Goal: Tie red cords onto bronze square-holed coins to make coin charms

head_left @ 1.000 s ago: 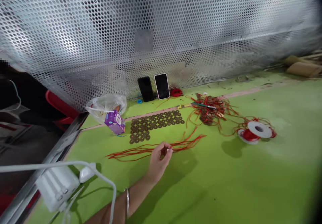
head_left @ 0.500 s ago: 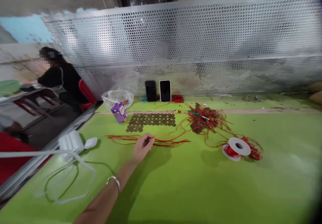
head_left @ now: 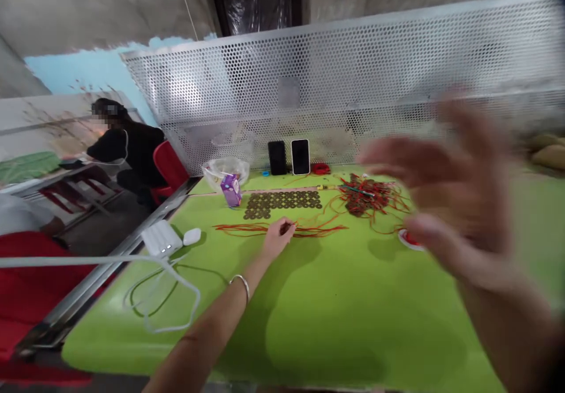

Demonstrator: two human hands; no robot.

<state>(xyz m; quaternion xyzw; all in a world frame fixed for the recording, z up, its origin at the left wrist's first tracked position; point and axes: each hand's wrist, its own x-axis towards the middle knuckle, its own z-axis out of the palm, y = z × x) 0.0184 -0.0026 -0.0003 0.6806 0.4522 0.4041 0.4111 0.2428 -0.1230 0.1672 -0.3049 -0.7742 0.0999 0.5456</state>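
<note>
My left hand (head_left: 279, 235), a bangle on its wrist, pinches the middle of a bundle of thin red cords (head_left: 241, 227) that lies across the green table. Just beyond the cords, rows of round brown coin-like discs with centre holes (head_left: 289, 200) lie flat. My right hand (head_left: 463, 205) is raised close to the camera on the right, blurred, with fingers apart and nothing seen in them. Behind it, a white spool of red cord (head_left: 410, 240) is mostly hidden. Further back lies a tangled heap of discs strung with red cords (head_left: 364, 196).
A purple box (head_left: 231, 190) stands by a clear plastic bag (head_left: 215, 169). Two phones (head_left: 301, 156) lean on the perforated metal screen (head_left: 375, 57). White adapters (head_left: 162, 239) and cable lie at the left edge. A person (head_left: 136, 152) sits at another table beyond.
My right hand has come into view, raised on the right, and covers much of the spool. The view has shifted left; my left hand stays on the cords.
</note>
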